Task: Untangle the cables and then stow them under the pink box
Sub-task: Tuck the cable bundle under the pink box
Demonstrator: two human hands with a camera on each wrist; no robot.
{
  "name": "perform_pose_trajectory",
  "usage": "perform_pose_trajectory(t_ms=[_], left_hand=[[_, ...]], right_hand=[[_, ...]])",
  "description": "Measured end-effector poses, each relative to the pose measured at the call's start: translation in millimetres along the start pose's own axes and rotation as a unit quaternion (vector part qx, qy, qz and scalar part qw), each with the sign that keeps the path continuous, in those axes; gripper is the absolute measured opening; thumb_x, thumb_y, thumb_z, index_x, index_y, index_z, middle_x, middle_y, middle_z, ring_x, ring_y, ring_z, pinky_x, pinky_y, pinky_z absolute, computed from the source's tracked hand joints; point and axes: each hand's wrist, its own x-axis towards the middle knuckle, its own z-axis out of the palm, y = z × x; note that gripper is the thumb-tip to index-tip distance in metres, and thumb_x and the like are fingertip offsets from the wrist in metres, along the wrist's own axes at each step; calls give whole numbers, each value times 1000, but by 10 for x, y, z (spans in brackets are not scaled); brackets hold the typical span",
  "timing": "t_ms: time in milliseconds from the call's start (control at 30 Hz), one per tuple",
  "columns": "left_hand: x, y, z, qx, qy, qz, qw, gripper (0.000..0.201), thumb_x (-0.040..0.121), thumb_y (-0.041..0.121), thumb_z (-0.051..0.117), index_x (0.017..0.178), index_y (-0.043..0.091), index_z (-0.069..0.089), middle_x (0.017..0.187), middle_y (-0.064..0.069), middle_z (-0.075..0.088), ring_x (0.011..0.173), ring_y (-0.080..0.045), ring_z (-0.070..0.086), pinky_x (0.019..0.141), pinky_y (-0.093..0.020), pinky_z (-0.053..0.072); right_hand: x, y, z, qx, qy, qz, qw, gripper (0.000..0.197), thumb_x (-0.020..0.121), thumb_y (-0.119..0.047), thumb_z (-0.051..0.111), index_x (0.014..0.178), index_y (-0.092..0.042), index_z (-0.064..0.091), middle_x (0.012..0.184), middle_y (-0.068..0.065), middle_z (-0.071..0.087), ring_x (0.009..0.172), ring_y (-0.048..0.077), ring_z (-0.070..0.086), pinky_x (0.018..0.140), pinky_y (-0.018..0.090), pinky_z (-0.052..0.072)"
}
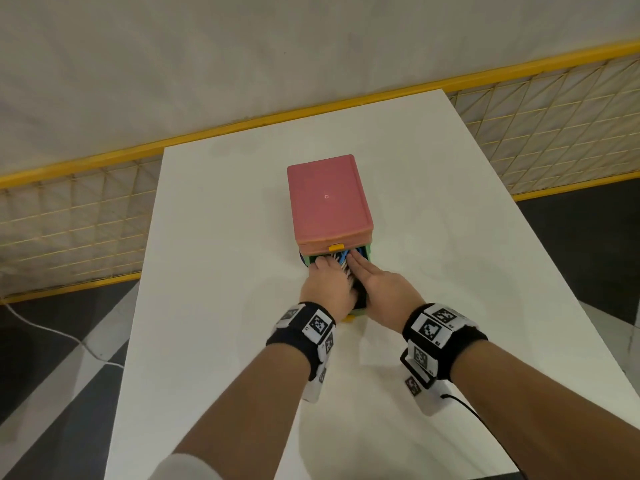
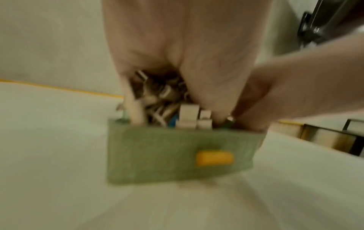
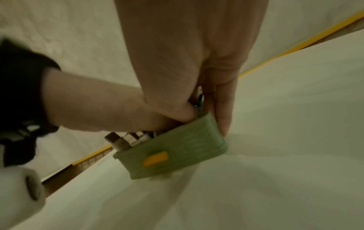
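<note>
The pink box (image 1: 329, 199) stands mid-table on a green drawer (image 2: 177, 155) that is pulled out toward me. White and blue cables (image 1: 341, 263) with pale plugs (image 2: 167, 96) fill the drawer. My left hand (image 1: 325, 282) lies over its left half, fingers curled down onto the cables. My right hand (image 1: 377, 282) lies flat on the right half, fingers straight and reaching under the pink box's front edge. In the right wrist view one finger (image 3: 222, 112) of that hand runs down outside the drawer (image 3: 177, 149). Plugs (image 3: 128, 140) stick up over its front wall.
The white table (image 1: 225, 237) has bare surface on all sides of the box. A yellow mesh barrier (image 1: 86, 216) runs behind and beside it. The drawer carries a yellow handle (image 2: 214, 158) on its front. A white cord (image 1: 52, 334) lies on the dark floor at left.
</note>
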Motion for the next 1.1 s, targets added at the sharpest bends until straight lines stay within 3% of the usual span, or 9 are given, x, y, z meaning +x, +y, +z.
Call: perform_pose_trajectory(t_ms=[167, 300, 400, 533, 633, 700, 833, 967, 1100], left_hand=[[-23, 71, 6, -6, 25, 9, 1000, 67, 87, 33, 10, 136, -2, 40, 123, -19, 52, 111, -33, 48, 96, -38, 38], [-26, -58, -23, -82, -9, 8, 997, 72, 87, 38, 58, 140, -3, 32, 132, -20, 44, 123, -35, 42, 102, -37, 37], [-52, -117, 95, -67, -7, 31, 997, 90, 83, 43, 66, 146, -3, 20, 137, -18, 40, 126, -33, 39, 102, -37, 38], [-22, -76, 265, 41, 22, 18, 999, 102, 44, 51, 88, 121, -8, 59, 99, -17, 64, 86, -29, 65, 72, -31, 56], [46, -44, 291, 61, 53, 28, 996, 82, 48, 48, 84, 111, -2, 68, 89, -12, 67, 78, -25, 66, 72, -29, 55], [-12, -54, 158, 51, 22, 34, 998, 84, 53, 48, 83, 116, -4, 64, 96, -14, 66, 84, -27, 65, 77, -30, 55], [-44, -241, -12, -116, -36, 96, 988, 96, 81, 38, 72, 151, 3, 16, 146, -14, 35, 133, -29, 38, 112, -37, 34], [-298, -524, -70, -132, 39, 182, 974, 75, 88, 26, 69, 151, 12, 30, 155, -4, 36, 139, -20, 39, 115, -32, 28], [-378, -500, 123, -29, 101, 154, 982, 55, 100, 18, 46, 151, 24, 28, 156, 6, 33, 145, -18, 28, 117, -38, 6]], right_hand=[[-96, 36, 45, 10, 25, -36, 999, 86, 83, 4, 45, 151, -34, 8, 161, -7, 3, 84, 26, 60, 73, 26, 44], [-75, 19, 56, 19, 16, -13, 1000, 76, 84, 3, 44, 151, -25, 20, 160, -6, 10, 104, 30, 57, 91, 36, 48], [-91, 23, 54, 33, 20, -10, 999, 68, 87, 1, 45, 149, -18, 26, 160, -2, 15, 116, 31, 53, 98, 36, 45], [-160, 42, 55, 91, 62, -2, 994, 68, 87, 5, 46, 148, -17, 27, 159, 2, 19, 119, 31, 55, 99, 39, 46], [-162, 30, 65, 69, 72, -43, 994, 82, 85, 8, 44, 150, -32, 16, 161, -6, 8, 98, 28, 61, 83, 38, 52], [-151, 60, 97, 42, 62, -51, 996, 75, 87, 6, 43, 148, -32, 24, 160, -7, 14, 108, 29, 58, 91, 39, 50], [-178, 120, 139, 50, 85, -39, 994, 49, 95, -4, 48, 141, -19, 44, 153, -2, 35, 109, 33, 56, 94, 41, 49], [-176, 142, 196, -78, 111, -79, 988, 45, 66, 1, 79, 108, -11, 70, 123, 6, 67, 95, 35, 66, 70, 41, 59], [-161, 81, 147, -140, 117, -93, 979, 44, 52, 3, 85, 92, -11, 75, 106, 6, 73, 103, 34, 67, 85, 49, 54]])
